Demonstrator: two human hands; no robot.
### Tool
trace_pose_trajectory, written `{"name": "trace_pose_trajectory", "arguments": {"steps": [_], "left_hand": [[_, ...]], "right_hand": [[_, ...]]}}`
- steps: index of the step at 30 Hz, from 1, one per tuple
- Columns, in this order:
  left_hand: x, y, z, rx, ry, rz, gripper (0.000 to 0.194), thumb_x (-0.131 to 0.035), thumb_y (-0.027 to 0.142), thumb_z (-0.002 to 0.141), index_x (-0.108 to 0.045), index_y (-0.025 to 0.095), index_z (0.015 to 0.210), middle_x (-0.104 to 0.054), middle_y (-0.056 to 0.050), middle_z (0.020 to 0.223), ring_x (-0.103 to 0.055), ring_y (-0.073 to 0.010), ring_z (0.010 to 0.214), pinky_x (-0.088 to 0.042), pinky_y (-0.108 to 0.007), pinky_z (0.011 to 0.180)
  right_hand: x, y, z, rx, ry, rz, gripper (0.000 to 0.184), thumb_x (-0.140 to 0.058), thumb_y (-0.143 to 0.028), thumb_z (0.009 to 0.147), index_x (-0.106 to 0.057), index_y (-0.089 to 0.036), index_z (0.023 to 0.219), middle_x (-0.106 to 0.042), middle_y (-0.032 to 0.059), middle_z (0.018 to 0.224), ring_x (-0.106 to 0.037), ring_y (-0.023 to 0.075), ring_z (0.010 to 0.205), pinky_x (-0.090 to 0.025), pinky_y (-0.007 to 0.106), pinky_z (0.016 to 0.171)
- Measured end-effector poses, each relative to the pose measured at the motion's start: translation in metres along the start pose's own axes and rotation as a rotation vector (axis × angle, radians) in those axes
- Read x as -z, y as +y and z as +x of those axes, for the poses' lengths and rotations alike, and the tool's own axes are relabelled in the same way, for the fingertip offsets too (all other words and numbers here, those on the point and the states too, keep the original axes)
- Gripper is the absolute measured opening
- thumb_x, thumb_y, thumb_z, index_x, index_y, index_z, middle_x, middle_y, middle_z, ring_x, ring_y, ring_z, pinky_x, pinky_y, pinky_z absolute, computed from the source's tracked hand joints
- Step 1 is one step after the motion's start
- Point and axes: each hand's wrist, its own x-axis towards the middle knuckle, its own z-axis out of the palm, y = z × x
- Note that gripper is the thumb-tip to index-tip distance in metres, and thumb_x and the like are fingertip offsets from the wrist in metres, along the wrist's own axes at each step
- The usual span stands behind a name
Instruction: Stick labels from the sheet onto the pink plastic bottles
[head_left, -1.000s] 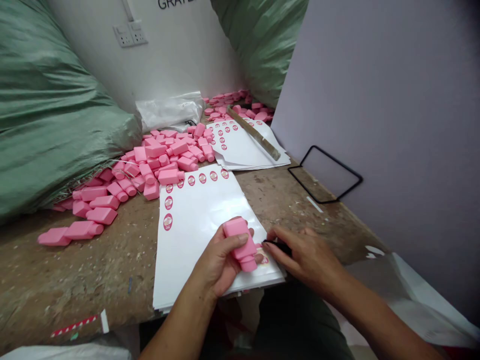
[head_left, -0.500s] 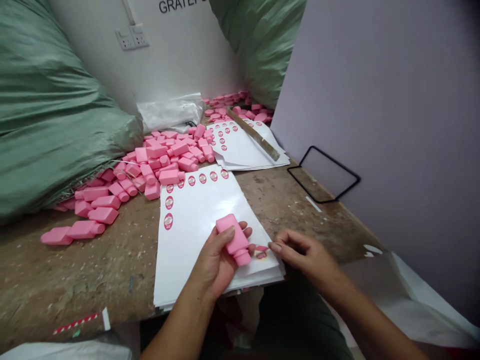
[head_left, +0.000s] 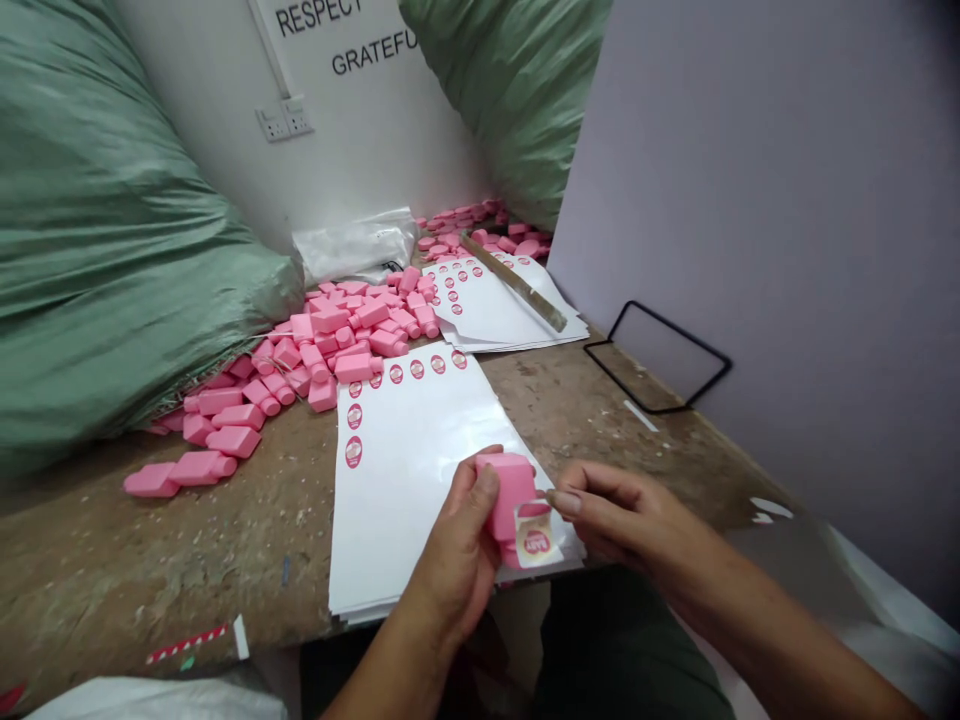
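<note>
Head camera | worn by me | facing forward, down | near: my left hand (head_left: 461, 548), right hand (head_left: 624, 512) | far: white wall (head_left: 375, 150)

The small, boxy plastic bottle (head_left: 508, 490) was plain pink, like the heaped plastic bottles (head_left: 330, 322). Red and cream print showed on the white, squarish paper label (head_left: 534, 540). Red ovals (head_left: 353, 452) with pale centres lined two edges of the nearer white paper sheets (head_left: 405, 490) (otherwise plain). The worn bench (head_left: 247, 540) was speckled brown, the bulging sacks (head_left: 127, 270) green.

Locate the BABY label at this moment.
In the head view, the BABY label is low, just right of centre, pinched by the right hand and partly covering the pink bottle in the left hand.
</note>
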Motion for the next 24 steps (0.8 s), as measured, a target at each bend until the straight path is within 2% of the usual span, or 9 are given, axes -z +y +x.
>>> {"name": "trace_pose_trajectory", "arguments": {"steps": [3, 5, 8, 10, 12, 14, 18, 20, 24], "left_hand": [[0.005, 0.008, -0.01, -0.043, 0.079, 0.076, 0.043, -0.07, 0.044, 0.076, -0.059, 0.02, 0.11, -0.065, -0.008, 0.108, -0.062, -0.0202, 0.094, -0.047, -0.03, 0.081], [0.013, 0.021, -0.022, -0.036, 0.122, 0.198, 0.046, -0.077, 0.038, 0.068, -0.062, 0.02, 0.108, -0.067, -0.007, 0.103, -0.061, -0.0167, 0.083, -0.046, -0.026, 0.072], [0.024, 0.041, -0.042, 0.045, 0.031, 0.428, 0.06, -0.085, 0.034, 0.055, -0.066, 0.021, 0.11, -0.069, -0.008, 0.1, -0.057, -0.0144, 0.07, -0.042, -0.024, 0.062], [0.027, 0.049, -0.051, 0.054, -0.08, 0.569, 0.064, -0.087, 0.031, 0.049, -0.07, 0.023, 0.11, -0.062, -0.009, 0.123, -0.06, -0.0207, 0.086, -0.043, -0.026, 0.069], [0.027, 0.05, -0.055, 0.035, -0.15, 0.645, 0.063, -0.087, 0.027, 0.048, -0.071, 0.025, 0.109, -0.051, -0.007, 0.138, -0.054, -0.0282, 0.11, -0.042, -0.029, 0.083], [0.026, 0.047, -0.055, 0.083, -0.175, 0.604, 0.069, -0.086, 0.026, 0.049, -0.069, 0.025, 0.115, -0.06, -0.007, 0.125, -0.052, -0.0281, 0.112, -0.04, -0.029, 0.087], [0.027, 0.044, -0.055, 0.263, -0.138, 0.435, 0.084, -0.085, 0.027, 0.05, -0.058, 0.025, 0.129, -0.068, -0.002, 0.081, -0.057, -0.015, 0.073, -0.038, -0.023, 0.067], [0.029, 0.044, -0.056, 0.286, -0.124, 0.412, 0.086, -0.084, 0.026, 0.051, -0.055, 0.025, 0.132, -0.067, -0.001, 0.076, -0.055, -0.0122, 0.067, -0.037, -0.021, 0.064], [0.028, 0.043, -0.057, 0.247, -0.133, 0.399, 0.083, -0.083, 0.023, 0.051, -0.057, 0.025, 0.13, -0.067, -0.001, 0.077, -0.053, -0.0114, 0.066, -0.036, -0.021, 0.063]], "right_hand": [[0.0, 0.005, 0.002, -0.029, -0.003, -0.001, 0.05, -0.062, -0.067, 0.072, -0.046, -0.02, 0.061, -0.031, -0.0077, 0.047, -0.023, 0.007, 0.044, -0.016, 0.024, 0.043], [0.002, 0.007, 0.003, -0.037, 0.021, -0.005, 0.051, -0.063, -0.068, 0.07, -0.045, -0.021, 0.062, -0.031, -0.008, 0.047, -0.023, 0.0069, 0.044, -0.017, 0.023, 0.043], [0.003, 0.01, 0.003, -0.033, 0.047, -0.028, 0.052, -0.063, -0.069, 0.069, -0.045, -0.021, 0.062, -0.031, -0.0085, 0.047, -0.023, 0.0068, 0.044, -0.017, 0.023, 0.043], [0.002, 0.01, 0.003, -0.012, 0.051, -0.058, 0.051, -0.062, -0.069, 0.069, -0.046, -0.021, 0.063, -0.032, -0.0083, 0.048, -0.025, 0.0072, 0.044, -0.019, 0.023, 0.042], [0.001, 0.01, 0.002, 0.041, 0.048, -0.115, 0.048, -0.059, -0.066, 0.073, -0.047, -0.021, 0.063, -0.036, -0.007, 0.05, -0.03, 0.0082, 0.045, -0.024, 0.023, 0.042], [0.0, 0.01, 0.0, 0.137, 0.065, -0.234, 0.042, -0.055, -0.061, 0.08, -0.049, -0.021, 0.067, -0.044, -0.0044, 0.055, -0.038, 0.0105, 0.05, -0.031, 0.024, 0.046], [0.0, 0.012, -0.005, 0.303, 0.255, -0.576, 0.029, -0.05, -0.048, 0.086, -0.055, -0.023, 0.075, -0.059, 0.001, 0.065, -0.05, 0.0168, 0.06, -0.038, 0.029, 0.056], [0.0, 0.013, -0.006, 0.292, 0.297, -0.544, 0.027, -0.05, -0.048, 0.085, -0.059, -0.023, 0.081, -0.063, 0.0023, 0.072, -0.055, 0.0189, 0.066, -0.041, 0.03, 0.059], [-0.007, 0.01, -0.006, 0.148, 0.138, -0.235, 0.031, -0.062, -0.051, 0.074, -0.062, -0.021, 0.081, -0.061, 0.0006, 0.073, -0.056, 0.0176, 0.068, -0.044, 0.027, 0.058]]}}
